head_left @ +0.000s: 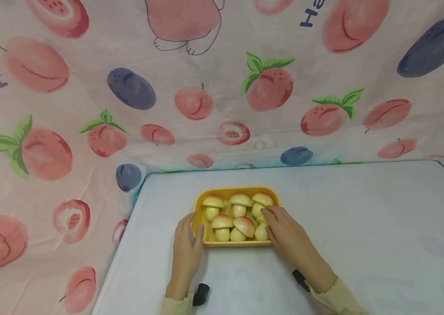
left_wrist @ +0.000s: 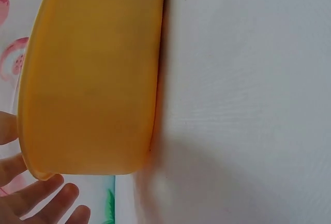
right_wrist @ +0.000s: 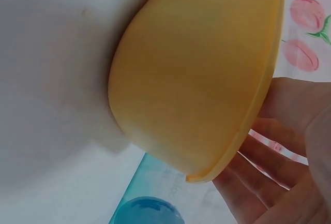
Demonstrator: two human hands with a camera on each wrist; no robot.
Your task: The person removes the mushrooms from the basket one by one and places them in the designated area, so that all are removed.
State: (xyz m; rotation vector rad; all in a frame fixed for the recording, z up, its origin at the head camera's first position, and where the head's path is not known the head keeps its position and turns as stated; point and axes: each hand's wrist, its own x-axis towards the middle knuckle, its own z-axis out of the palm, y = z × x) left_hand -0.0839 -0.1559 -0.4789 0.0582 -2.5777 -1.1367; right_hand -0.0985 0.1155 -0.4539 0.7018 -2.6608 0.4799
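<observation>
A yellow tray [head_left: 237, 245] holds several toy mushrooms [head_left: 239, 205] with pale stems and yellow-red caps. My left hand [head_left: 185, 251] is at the tray's left end, thumb by the front-left corner. In the left wrist view its spread fingers [left_wrist: 39, 198] lie at the rim of the tray [left_wrist: 93, 79]. My right hand [head_left: 294, 238] reaches over the tray's right end, hiding part of the rightmost mushrooms. The right wrist view has the thumb against the rim of the tray [right_wrist: 191, 69] and the other fingers [right_wrist: 264, 177] extended and spread beside it.
The tray stands on a white tabletop [head_left: 363, 227]. A fruit-print cloth [head_left: 222, 87] hangs behind the table and down its left side. Black straps [head_left: 201, 295] show at both wrists, near pale sleeves.
</observation>
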